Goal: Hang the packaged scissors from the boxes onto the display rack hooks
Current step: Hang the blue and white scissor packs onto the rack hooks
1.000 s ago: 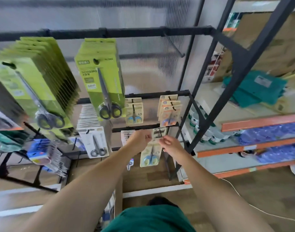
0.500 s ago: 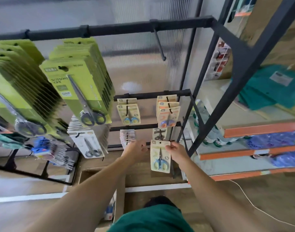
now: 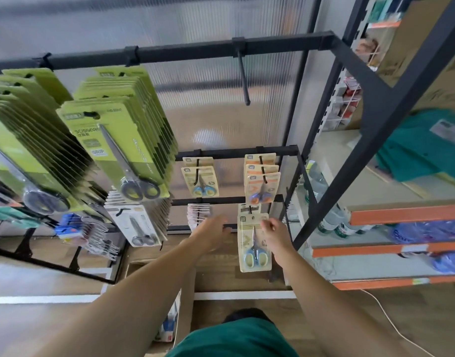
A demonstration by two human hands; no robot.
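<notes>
Head view: I'm seeing both hands reaching toward the lower right corner of the display rack (image 3: 247,46). The right hand (image 3: 274,231) is pinching the upper right edge of a beige scissors pack (image 3: 253,242) with blue handles, which is hanging upright at the rack's bottom bar, just below another beige pack. Whether it's sitting on a hook I can't tell. The left hand (image 3: 213,231) is hovering just beside the pack's left edge, fingers loosely extended, gripping nothing. Green scissors packs (image 3: 113,148) are filling the hooks along the top bar's left end; the empty hook (image 3: 243,78) at its right end is sticking out bare. An orange-edged shelf (image 3: 407,213) is standing right of the rack.
</notes>
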